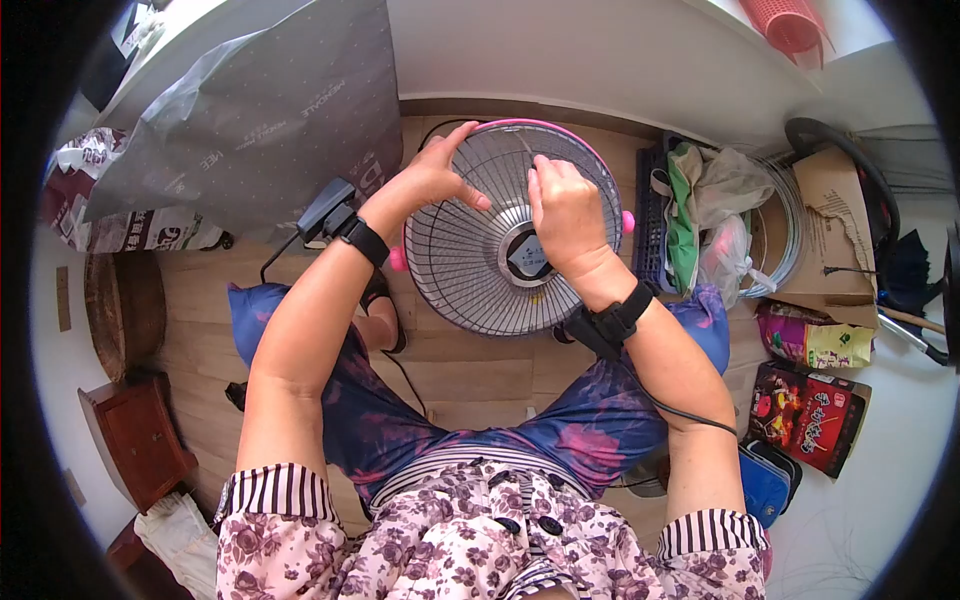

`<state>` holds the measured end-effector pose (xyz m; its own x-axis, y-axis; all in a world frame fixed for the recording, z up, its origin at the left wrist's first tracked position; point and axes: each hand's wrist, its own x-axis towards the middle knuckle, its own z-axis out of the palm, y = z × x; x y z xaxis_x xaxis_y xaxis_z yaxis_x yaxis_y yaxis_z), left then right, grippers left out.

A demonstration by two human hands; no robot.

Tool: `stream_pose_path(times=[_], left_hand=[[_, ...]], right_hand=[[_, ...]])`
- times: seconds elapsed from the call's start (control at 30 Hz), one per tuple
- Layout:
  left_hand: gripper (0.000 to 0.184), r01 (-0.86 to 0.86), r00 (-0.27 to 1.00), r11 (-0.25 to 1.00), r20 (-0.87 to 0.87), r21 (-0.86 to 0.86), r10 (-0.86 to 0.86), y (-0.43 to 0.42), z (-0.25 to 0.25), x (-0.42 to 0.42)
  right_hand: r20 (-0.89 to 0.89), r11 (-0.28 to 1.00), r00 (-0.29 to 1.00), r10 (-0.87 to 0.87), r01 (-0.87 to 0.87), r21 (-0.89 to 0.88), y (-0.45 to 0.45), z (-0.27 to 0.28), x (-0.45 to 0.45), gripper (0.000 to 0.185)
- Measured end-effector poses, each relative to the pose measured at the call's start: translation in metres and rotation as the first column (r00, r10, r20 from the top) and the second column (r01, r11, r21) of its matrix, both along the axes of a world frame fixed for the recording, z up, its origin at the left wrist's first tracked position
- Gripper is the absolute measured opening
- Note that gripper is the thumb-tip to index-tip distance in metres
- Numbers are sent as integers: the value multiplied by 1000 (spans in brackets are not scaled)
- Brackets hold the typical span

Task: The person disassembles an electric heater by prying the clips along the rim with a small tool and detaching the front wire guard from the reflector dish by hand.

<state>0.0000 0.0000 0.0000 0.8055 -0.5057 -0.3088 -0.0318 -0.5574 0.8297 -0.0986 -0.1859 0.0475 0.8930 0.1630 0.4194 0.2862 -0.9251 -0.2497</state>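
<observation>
A round fan or heater [460,270] with a dark wire grille and a pink rim stands upright between my knees. Pink knobs stick out at both sides, and a silver centre cap bears a dark label. My left hand [435,175] lies at its upper left rim, fingers stretched and thumb apart over the wires. Over the upper right of the grille, my right hand [568,210] is closed in a pinch. A thin pale sliver shows by its fingertips; whether that is a tool or part of the grille, I cannot tell.
A grey printed sheet [270,120] leans at the left. To the right stand a dark crate [652,220] with plastic bags, a coil of wire [790,240], a cardboard box [835,215] and a red box [810,415]. A wooden cabinet [135,435] sits at lower left.
</observation>
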Motion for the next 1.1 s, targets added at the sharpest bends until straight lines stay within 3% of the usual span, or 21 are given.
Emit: stream_pose_path(times=[0.17, 0.27, 0.5, 0.77, 1.1], left_hand=[[120, -14, 1000, 1000, 26, -5, 14, 1, -6, 3], [120, -11, 999, 1000, 48, -23, 12, 3, -7, 3], [120, -12, 999, 1000, 38, -16, 13, 0, -10, 3], [121, -13, 1000, 1000, 16, -22, 13, -1, -11, 2], [121, -19, 1000, 1000, 5, -7, 19, -1, -7, 3]], right_hand=[[72, 999, 997, 13, -10, -42, 2, -3, 0, 21], [1, 999, 1000, -8, 8, -34, 5, -4, -1, 20], [49, 991, 997, 57, -50, -121, 0, -8, -1, 21], [61, 996, 998, 35, -30, -79, -2, -5, 0, 20], [66, 974, 995, 77, -61, -217, 2, -5, -5, 37]])
